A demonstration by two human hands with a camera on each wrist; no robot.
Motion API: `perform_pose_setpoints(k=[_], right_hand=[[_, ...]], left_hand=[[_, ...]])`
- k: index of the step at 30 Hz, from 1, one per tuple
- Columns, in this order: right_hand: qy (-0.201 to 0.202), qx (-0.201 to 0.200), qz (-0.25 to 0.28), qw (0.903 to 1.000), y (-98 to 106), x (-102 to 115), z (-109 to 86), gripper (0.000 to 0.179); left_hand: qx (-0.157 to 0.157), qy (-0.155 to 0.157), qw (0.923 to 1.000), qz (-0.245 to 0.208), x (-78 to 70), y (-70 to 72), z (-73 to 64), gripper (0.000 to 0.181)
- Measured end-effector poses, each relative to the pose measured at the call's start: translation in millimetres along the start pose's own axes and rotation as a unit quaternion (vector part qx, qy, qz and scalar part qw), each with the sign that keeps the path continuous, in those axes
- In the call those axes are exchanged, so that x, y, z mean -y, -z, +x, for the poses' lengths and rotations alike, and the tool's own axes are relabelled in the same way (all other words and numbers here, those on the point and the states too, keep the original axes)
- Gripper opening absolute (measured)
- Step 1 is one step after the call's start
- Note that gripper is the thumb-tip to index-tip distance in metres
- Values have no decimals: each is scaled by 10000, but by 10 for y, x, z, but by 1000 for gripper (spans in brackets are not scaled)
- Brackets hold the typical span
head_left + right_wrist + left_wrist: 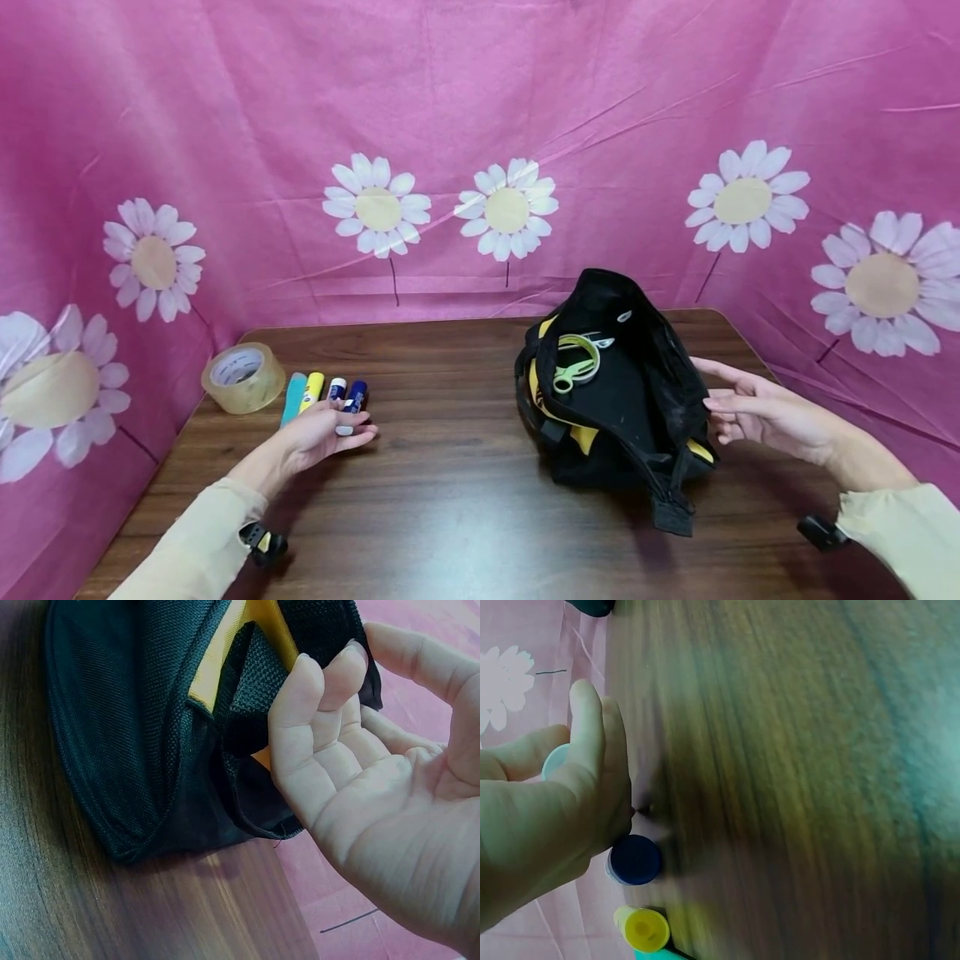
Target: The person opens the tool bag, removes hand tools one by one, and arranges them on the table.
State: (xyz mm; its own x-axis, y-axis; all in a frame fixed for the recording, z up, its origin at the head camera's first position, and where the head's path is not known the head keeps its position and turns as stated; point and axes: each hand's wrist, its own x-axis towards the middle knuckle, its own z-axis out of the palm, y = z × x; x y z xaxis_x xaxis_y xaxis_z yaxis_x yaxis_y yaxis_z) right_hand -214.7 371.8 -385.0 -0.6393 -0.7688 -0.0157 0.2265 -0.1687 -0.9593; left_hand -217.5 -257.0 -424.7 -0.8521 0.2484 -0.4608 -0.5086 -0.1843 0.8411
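Observation:
My left hand [326, 435] pinches a dark blue glue stick [356, 396] between thumb and fingers; its pale round end [555, 761] shows in the left wrist view. Beside it lie a glue stick with a blue cap [634, 859], a yellow stick [312, 390] and a turquoise item [295, 398]. My right hand [776, 414] touches the right side of a black and yellow fabric bag [622, 417] with loosely bent fingers. The bag stands open at the top. Inside are green-handled scissors [573, 375] and a pale green ring [595, 357], perhaps a tape roll.
A big roll of clear tape [243, 379] stands at the back left corner of the wooden table [450, 500]. Pink cloth [450, 100] with white flowers hangs behind and on both sides. A strap [672, 512] hangs off the bag's front.

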Motion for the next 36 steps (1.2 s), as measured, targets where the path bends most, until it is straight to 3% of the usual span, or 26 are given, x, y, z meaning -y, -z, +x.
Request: perform_pose_setpoints(k=[6, 10, 15, 18, 26, 36], right_hand=[[-143, -155, 65, 9998, -2, 7, 20, 60], [-51, -171, -37, 9998, -12, 5, 20, 59], [20, -113, -83, 9999, -14, 2, 19, 60], [28, -77, -52, 10000, -9, -3, 12, 60], [4, -82, 54, 10000, -5, -7, 14, 60], [-12, -105, 21, 9999, 3, -9, 9, 59]], left_hand=[[56, 36, 9996, 292, 27, 41, -2, 47], [177, 101, 9966, 793, 44, 40, -2, 43], [24, 423, 9845, 1701, 72, 27, -14, 57], [-79, 615, 9773, 2024, 86, 17, -15, 67], [-394, 890, 9676, 2332, 147, 28, 11, 73], [-534, 896, 9712, 2142, 167, 77, 41, 71]])
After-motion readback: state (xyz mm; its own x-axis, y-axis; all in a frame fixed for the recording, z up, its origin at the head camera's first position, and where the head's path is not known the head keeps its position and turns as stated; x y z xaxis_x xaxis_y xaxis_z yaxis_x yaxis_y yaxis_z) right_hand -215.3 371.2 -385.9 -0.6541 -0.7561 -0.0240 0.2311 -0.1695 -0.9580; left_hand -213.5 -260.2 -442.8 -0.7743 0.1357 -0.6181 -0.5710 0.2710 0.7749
